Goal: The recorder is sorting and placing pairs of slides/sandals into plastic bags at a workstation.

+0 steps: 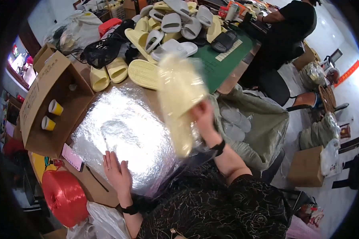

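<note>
My right hand [204, 119] grips a pair of pale yellow slippers [180, 89] wrapped in a clear plastic bag, held up over the right side of the table and blurred by motion. My left hand [118, 173] lies open, fingers stretched out, on the near left part of a shiny stack of clear plastic bags [123, 127]. Beyond the bags lie loose yellow slippers [143, 74], and a heap of grey and yellow slippers [171, 23] rises at the back. Whether one or both slippers fill the held bag is hard to see.
A cardboard box [42, 95] on its side holds two yellow-and-white paper cups [56, 107]. Left of me sits a roll of red plastic twine [64, 197]. At right, an open woven sack [267, 119] holds bagged grey slippers [235, 121]. Another person [285, 40] sits at the back right.
</note>
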{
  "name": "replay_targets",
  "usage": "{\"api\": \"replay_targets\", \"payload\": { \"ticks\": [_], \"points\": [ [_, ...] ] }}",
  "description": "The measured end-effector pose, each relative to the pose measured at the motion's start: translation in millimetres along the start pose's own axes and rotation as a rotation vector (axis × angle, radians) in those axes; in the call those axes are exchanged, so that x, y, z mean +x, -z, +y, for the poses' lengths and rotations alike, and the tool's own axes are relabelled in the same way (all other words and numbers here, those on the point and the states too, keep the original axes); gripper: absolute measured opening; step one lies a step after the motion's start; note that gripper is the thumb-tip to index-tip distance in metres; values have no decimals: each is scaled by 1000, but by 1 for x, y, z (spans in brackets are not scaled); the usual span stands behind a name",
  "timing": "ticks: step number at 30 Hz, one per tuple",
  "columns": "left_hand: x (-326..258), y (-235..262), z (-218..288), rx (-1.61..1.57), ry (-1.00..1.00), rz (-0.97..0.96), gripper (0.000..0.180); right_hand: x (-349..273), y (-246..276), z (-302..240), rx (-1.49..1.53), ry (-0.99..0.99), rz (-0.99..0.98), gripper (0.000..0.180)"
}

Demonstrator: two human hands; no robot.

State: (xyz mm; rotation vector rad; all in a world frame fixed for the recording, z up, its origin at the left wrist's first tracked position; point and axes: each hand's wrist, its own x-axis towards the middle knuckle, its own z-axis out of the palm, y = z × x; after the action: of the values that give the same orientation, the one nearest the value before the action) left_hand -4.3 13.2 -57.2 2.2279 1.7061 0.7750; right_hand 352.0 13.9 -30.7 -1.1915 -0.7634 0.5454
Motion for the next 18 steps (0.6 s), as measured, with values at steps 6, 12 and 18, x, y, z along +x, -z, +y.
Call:
{"api": "replay_targets", "payload": {
  "ticks": [6,12,18],
  "points": [
    [-3,1,-8,43,32,-13,51,33,195,89,305,20,745,37],
    [1,-2,-2,29,-2,6,51,3,287,172,231,-636,1046,40],
    [-3,6,-2,41,50,20,51,43,193,128,-277,-143,942,35]
  ]
}}
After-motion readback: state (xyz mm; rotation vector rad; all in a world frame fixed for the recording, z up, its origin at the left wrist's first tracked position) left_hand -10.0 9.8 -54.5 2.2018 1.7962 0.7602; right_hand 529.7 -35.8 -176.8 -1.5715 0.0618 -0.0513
